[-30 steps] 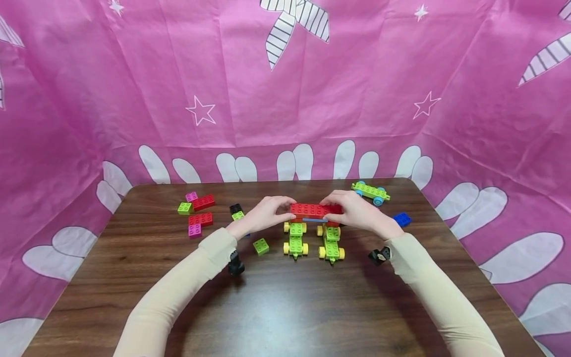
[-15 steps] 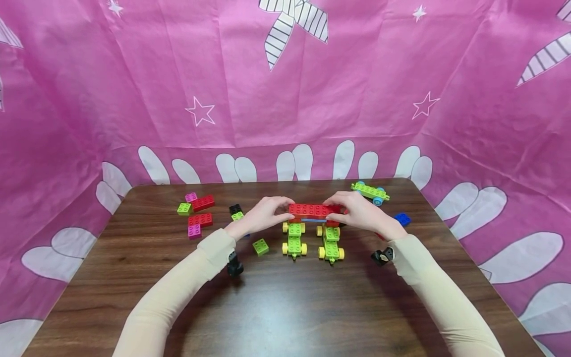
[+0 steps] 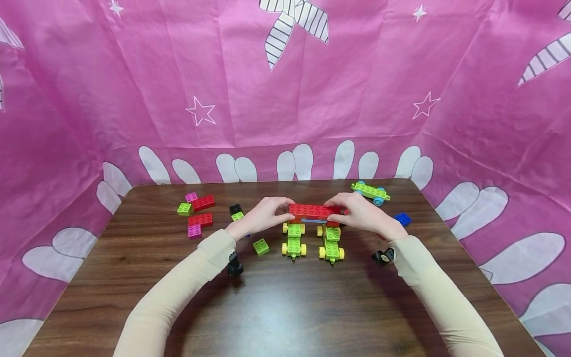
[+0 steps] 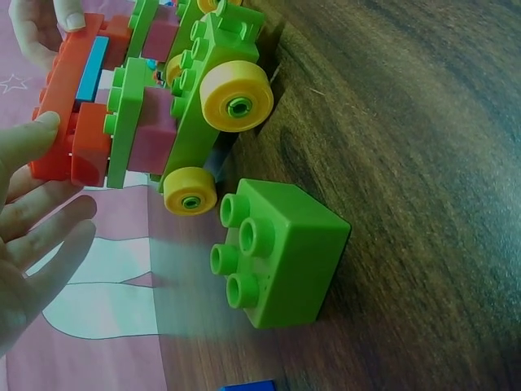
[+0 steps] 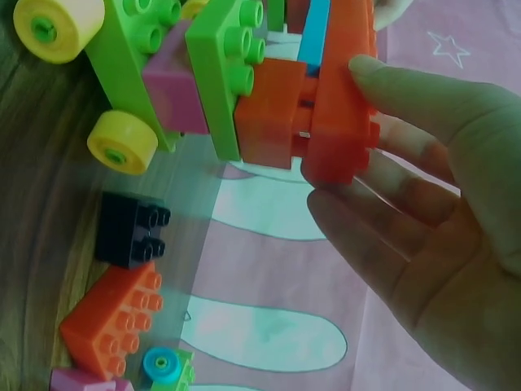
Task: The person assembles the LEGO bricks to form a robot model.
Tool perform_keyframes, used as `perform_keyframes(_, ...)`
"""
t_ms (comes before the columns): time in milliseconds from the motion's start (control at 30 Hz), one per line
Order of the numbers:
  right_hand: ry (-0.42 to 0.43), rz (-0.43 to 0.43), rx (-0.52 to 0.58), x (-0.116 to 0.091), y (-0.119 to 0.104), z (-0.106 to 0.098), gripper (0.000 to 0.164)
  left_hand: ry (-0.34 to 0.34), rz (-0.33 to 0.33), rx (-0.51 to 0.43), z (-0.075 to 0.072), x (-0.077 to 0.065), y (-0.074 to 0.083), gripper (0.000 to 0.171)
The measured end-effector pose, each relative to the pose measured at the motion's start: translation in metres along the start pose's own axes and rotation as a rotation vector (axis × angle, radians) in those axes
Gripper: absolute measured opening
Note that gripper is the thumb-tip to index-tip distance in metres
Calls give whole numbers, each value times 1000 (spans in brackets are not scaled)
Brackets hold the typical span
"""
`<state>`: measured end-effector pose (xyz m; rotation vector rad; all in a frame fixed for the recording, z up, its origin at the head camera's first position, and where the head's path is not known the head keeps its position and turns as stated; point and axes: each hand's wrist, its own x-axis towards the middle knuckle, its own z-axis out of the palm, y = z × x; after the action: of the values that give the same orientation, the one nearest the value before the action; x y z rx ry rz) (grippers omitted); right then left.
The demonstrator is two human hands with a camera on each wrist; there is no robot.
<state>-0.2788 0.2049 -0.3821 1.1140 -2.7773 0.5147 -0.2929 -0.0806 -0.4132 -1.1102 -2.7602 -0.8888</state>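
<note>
Red plastic, the long brick [image 3: 311,212] shows a little more of its right end than a second ago, as the right hand [image 3: 359,213] has shifted slightly outward along it; the left hand [image 3: 267,214] keeps nearly the same place. The fingers of both hands grasp the brick, one hand at each end. Its long axis runs left to right, studs up, bridging the left green base [image 3: 294,243] and the right green base [image 3: 331,248], yellow-wheeled and stretching lengthwise toward the person. A thin blue piece [image 3: 314,220] lies along its underside. In the right wrist view, a narrow gap separates it from the red block [image 5: 264,114] beneath. The brown wood-grain table [image 3: 276,307] also carries a loose green brick [image 3: 260,247], left of the bases. Pink cloth [image 3: 156,74] with white shapes and stars surrounds the table.
</note>
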Motion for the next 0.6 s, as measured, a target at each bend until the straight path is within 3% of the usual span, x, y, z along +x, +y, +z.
perform_keyframes(267,-12,30,-18,-10,9,-4,33,-9,-5,5,0,0,0,39)
perform_keyframes(600,2,9,23,-11,12,-2,34,-35,-3,39,0,-1,-1,44)
